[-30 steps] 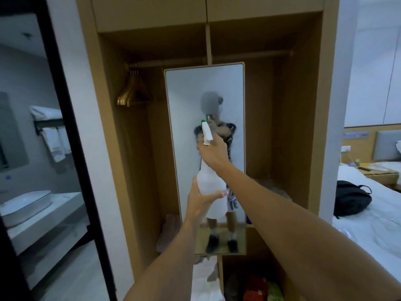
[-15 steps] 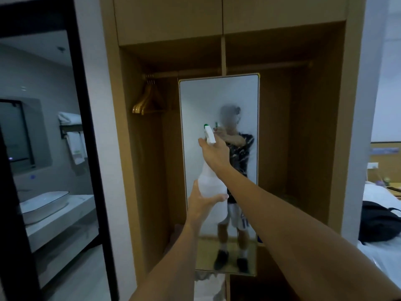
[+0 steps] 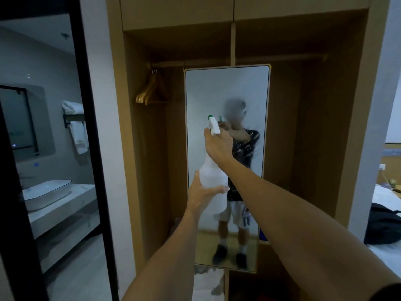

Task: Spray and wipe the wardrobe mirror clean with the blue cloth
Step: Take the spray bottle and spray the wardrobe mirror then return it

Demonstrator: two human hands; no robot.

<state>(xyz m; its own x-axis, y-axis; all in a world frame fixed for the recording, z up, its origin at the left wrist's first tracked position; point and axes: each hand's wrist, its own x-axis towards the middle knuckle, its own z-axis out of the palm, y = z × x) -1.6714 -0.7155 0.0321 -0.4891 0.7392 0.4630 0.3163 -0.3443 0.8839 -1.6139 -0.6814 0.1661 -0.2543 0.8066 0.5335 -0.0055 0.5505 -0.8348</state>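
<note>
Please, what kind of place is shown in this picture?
Probably a hotel room: an open wardrobe with matching wooden hangers, a bathroom alongside with a basin and folded towels, and a bed at right.

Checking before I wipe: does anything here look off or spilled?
Only the mirror: its glass looks hazy, as if misted. Both hands hold the spray bottle upright, nozzle toward the glass. No spill shows. No blue cloth is in view.
</note>
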